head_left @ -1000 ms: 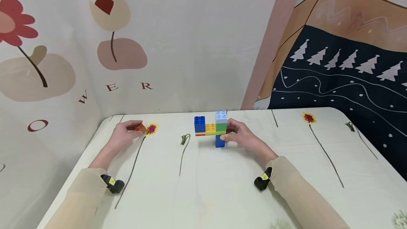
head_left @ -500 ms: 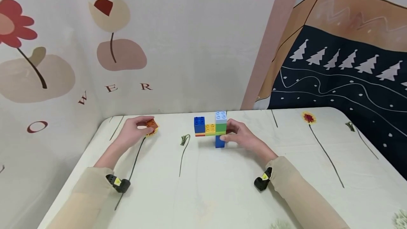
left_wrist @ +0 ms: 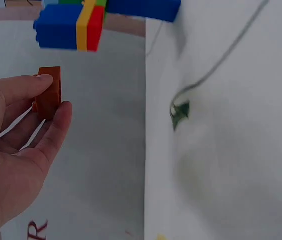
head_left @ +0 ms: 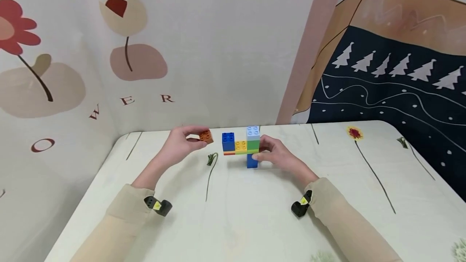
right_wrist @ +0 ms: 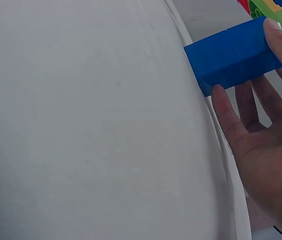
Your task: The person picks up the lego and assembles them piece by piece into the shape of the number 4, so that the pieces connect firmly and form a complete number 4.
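My left hand (head_left: 177, 145) pinches an orange building brick (head_left: 206, 136) between thumb and fingers, studs up, above the table. In the left wrist view the orange brick (left_wrist: 51, 94) stands apart from the built piece. My right hand (head_left: 274, 153) grips that built piece at its lower blue part (head_left: 251, 161). On its left end sits a dark blue brick (head_left: 228, 142), with a lower yellow brick (head_left: 240, 147) beside it. A light blue brick (head_left: 253, 133) tops a green one (head_left: 253, 145) at the right. In the right wrist view, two joined blue bricks (right_wrist: 230, 56) show between thumb and fingers.
A white cloth with printed flowers covers the table (head_left: 233, 221). A printed curled stem (head_left: 212, 160) lies between the hands, and a printed yellow flower (head_left: 354, 133) is at the right. A pale curtain (head_left: 225, 51) hangs behind the table's back edge.
My left hand has carried the orange brick rightward from above the left printed flower to close by the built piece. The right hand and the built piece have hardly moved.
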`<state>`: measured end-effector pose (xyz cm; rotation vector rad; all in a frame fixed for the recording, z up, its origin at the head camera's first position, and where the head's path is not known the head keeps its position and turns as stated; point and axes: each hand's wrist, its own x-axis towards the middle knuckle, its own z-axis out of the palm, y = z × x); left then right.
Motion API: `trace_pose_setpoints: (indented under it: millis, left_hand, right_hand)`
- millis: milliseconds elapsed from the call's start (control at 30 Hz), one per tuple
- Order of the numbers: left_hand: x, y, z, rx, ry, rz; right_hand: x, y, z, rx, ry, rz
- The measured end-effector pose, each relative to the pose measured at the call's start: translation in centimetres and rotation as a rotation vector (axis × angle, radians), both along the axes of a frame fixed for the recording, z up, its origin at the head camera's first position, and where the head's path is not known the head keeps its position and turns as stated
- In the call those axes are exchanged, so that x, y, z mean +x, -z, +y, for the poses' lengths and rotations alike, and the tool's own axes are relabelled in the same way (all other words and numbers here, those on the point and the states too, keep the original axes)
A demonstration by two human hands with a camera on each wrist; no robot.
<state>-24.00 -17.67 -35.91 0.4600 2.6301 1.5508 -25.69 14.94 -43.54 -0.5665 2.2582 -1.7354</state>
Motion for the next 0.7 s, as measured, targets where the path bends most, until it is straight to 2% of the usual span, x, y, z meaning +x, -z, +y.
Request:
trace_pose_setpoints:
  millis: [300, 500, 700]
  left_hand:
    - [0.5, -1.8, 2.4, 0.085, 0.024, -0.029]
    - [0.7, -2.1, 3.6, 0.068, 0.073, -0.015]
    - [0.8, -2.3, 4.4, 0.09, 0.108, -0.026]
  right_hand:
    - [0.1, -0.1, 0.1, 0.011, 0.004, -0.003]
    - [0.1, -0.2, 0.0, 0.011, 0.006, -0.01]
    - [0.1, -0.2, 0.0, 0.02, 0.012, -0.012]
